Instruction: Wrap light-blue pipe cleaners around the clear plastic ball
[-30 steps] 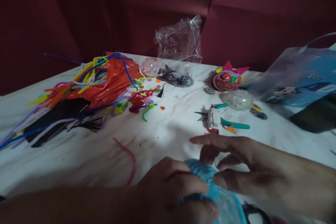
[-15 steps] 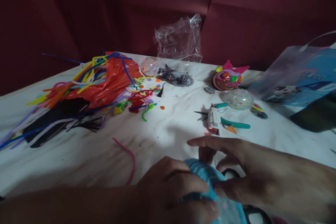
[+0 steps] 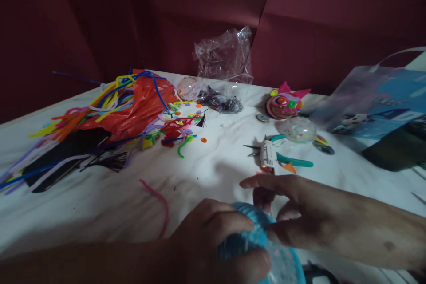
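A round light-blue object (image 3: 259, 217), partly see-through on its right part, is at the bottom centre between both hands. My left hand (image 3: 219, 235) lies over its left side, fingers curled round it. My right hand (image 3: 299, 208) is at its right side, with the thumb against the blue surface and the index finger stretched out to the left above it. A black handle (image 3: 321, 273) shows at the bottom edge, right of the blue object. The underside of the blue object is hidden.
Teal-handled pliers (image 3: 294, 160) lie beyond my right hand. Behind them sit a pink decorated ball (image 3: 284, 105) and a clear ball (image 3: 299, 129). Colourful pipe cleaners cover a red bag (image 3: 133, 117) at left. A pink pipe cleaner (image 3: 163, 204) lies near my left hand.
The view has shifted slightly. My left fingers have moved a little left on the blue object, and less of the black handles shows beside it.
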Tool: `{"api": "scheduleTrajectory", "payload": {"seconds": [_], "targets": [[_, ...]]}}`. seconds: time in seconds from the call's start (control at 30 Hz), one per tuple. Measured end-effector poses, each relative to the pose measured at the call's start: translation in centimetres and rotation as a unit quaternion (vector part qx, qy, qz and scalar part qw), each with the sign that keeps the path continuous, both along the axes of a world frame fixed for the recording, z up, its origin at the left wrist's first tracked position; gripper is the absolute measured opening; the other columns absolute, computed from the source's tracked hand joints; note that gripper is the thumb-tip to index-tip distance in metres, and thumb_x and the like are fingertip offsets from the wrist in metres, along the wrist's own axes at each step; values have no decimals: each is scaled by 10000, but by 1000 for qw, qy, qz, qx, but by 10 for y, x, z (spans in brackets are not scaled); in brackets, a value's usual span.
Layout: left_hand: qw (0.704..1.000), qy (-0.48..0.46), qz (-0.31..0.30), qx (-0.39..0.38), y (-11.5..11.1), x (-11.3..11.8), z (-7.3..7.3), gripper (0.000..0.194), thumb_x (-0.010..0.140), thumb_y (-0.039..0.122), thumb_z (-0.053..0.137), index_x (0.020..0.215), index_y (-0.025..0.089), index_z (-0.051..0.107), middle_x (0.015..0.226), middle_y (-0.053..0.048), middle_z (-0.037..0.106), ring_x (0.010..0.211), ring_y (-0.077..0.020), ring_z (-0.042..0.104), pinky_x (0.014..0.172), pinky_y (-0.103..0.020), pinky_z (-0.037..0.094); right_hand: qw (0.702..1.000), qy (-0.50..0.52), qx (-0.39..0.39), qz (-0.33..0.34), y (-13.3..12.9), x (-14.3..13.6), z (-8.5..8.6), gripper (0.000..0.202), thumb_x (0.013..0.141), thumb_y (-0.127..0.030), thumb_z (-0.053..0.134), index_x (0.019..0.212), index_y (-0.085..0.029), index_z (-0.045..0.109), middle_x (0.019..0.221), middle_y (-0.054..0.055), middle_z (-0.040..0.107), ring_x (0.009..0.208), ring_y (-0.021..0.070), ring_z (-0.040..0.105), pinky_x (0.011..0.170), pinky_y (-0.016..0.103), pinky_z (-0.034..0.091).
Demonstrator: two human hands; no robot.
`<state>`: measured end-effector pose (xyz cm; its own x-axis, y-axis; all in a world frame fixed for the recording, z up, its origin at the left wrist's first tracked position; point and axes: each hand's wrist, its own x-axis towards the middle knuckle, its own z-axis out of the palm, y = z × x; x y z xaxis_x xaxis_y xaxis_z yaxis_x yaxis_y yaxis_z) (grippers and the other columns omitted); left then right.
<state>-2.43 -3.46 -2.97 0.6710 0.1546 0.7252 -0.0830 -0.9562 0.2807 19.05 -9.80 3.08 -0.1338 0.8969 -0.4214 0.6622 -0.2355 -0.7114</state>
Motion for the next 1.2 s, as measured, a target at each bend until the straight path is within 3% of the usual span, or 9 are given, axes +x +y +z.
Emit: {"api": "scheduleTrajectory", "payload": {"seconds": [0.13, 0.23, 0.43, 0.5, 0.6, 0.7, 0.83, 0.9, 1.2], "targets": [[991, -73, -62, 89, 1, 6, -8, 294, 953, 226, 307, 881, 129, 575, 831, -46, 629, 911, -124, 545, 869, -256, 432, 1000, 0, -2, -11, 1, -4, 2, 591, 721, -469, 563, 1256, -229, 493, 1011, 19, 528, 751, 190, 566, 630, 208, 496], [988, -106, -85, 79, 3, 3, -4, 263, 942, 192, 358, 873, 112, 599, 833, -28, 672, 862, -120, 562, 836, -242, 444, 1000, 12, -4, -14, -1, -3, 2, 597, 713, -443, 577, 1256, -209, 501, 1008, 31, 531, 764, 201, 568, 628, 206, 501], [991, 49, -118, 45, 5, -7, 14, 244, 938, 193, 369, 966, 86, 587, 926, -62, 693, 920, -139, 581, 864, -272, 459, 999, 40, -7, -22, -2, -2, 0, 552, 751, -436, 603, 1259, -245, 503, 1037, 28, 522, 794, 218, 561, 630, 223, 511], [991, 65, -111, 43, 5, -5, 12, 232, 932, 211, 386, 980, 100, 584, 942, -66, 686, 929, -152, 574, 843, -283, 467, 999, 45, -2, -28, -1, -4, 0, 546, 737, -435, 612, 1240, -244, 520, 1017, 28, 527, 757, 207, 563, 615, 221, 505], [989, -86, -103, 54, 5, 3, 1, 334, 954, 201, 290, 855, 97, 591, 813, -57, 667, 796, -136, 573, 783, -291, 455, 997, 71, -5, -28, 0, -6, 4, 568, 723, -415, 594, 1245, -207, 510, 1000, 41, 529, 761, 209, 564, 644, 233, 504], [988, -83, -106, 74, 5, 8, -6, 325, 951, 197, 304, 850, 93, 595, 823, -56, 662, 801, -139, 576, 787, -294, 435, 994, 102, -39, -19, 3, -6, 12, 701, 714, -411, 590, 1334, -138, 412, 1043, 82, 512, 851, 248, 557, 709, 265, 507], [986, -80, -112, 89, 3, 2, 4, 343, 955, 167, 283, 833, 85, 593, 802, -50, 657, 815, -117, 578, 824, -283, 426, 990, 121, -68, -24, 5, -8, 17, 841, 688, -474, 604, 1380, -86, 327, 1061, 115, 495, 854, 272, 556, 717, 298, 512], [991, 20, -113, 75, 2, -2, 11, 281, 945, 184, 339, 895, 80, 595, 883, -69, 665, 880, -132, 580, 825, -277, 437, 994, 92, -61, -16, 5, -10, 16, 839, 684, -481, 583, 1376, -77, 336, 1048, 113, 497, 855, 275, 557, 723, 304, 510], [985, -103, -99, 97, 3, 6, -8, 294, 943, 185, 322, 834, 106, 584, 823, -42, 658, 800, -131, 554, 774, -284, 445, 999, 42, -8, -9, 5, -11, 9, 661, 732, -473, 595, 1309, -177, 466, 986, 50, 538, 814, 226, 557, 661, 234, 497]]}}
